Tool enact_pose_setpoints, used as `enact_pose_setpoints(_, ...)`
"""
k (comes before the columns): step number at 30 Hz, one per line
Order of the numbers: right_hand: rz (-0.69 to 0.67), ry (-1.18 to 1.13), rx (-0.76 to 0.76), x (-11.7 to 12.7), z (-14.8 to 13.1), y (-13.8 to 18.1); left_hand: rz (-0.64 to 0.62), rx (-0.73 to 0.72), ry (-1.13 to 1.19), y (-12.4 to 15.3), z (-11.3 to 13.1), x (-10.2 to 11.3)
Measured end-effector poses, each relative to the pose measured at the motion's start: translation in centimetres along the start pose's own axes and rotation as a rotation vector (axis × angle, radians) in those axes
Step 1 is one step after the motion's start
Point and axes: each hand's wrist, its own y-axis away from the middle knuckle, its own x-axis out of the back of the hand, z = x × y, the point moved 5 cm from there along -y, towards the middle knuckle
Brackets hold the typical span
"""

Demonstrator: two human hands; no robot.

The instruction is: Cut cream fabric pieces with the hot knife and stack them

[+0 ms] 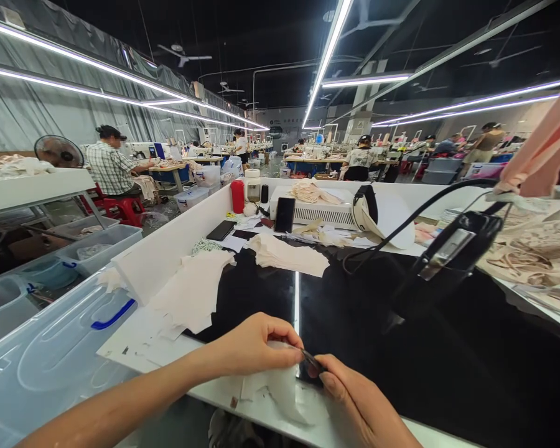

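My left hand (261, 345) is closed, thumb and fingers pinching a thin white fabric piece (284, 392) that hangs down over the table's front edge. Between the fingers of my right hand (354, 392) is a small dark snips-like tool (313, 361), its tip meeting the fabric at my left fingertips. The tool's grip is mostly hidden by the fingers. Beyond my hands, a stack of cream fabric pieces (287, 252) lies on the black tabletop (354, 311). Another pile of cream fabric pieces (191, 292) rests to the left.
A black device on a cable (443, 255) hangs over the table's right side. Phones (284, 214), a red container (237, 196) and a white visor-like object (366, 208) stand at the back. Clear plastic bins (51, 361) are at left. Other people sit at sewing stations farther off.
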Motion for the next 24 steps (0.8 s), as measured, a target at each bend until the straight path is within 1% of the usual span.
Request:
enact_pose_setpoints(6, -0.039, 0.048, -0.022, 0.0, 0.4, 0.0, -0.011, 0.008, -0.050, 0.3, 0.2, 0.0)
enact_pose_setpoints(10, -0.044, 0.012, -0.031, -0.1, 0.6, 0.1, -0.016, -0.003, -0.040, 0.3, 0.0, 0.0)
enact_pose_setpoints(13, 0.004, -0.009, -0.043, 0.6, 0.6, -0.1, -0.031, -0.007, -0.035, 0.4, -0.2, -0.1)
enact_pose_setpoints(15, 0.055, 0.031, -0.035, 1.4, 0.5, -0.7, -0.055, 0.007, -0.041, 0.7, -0.4, -0.2)
enact_pose_setpoints(19, 0.158, 0.187, 0.059, 2.8, 0.1, -2.9, -0.116, 0.047, -0.056, 1.5, -0.5, -0.8)
enact_pose_setpoints(21, 0.183, 0.298, 0.135, 2.8, 0.1, -4.3, -0.131, 0.068, -0.047, 2.0, -0.4, -1.0)
enact_pose_setpoints(24, 0.179, 0.434, 0.253, 2.0, 0.4, -5.9, -0.137, 0.082, -0.027, 2.6, -0.2, -1.3)
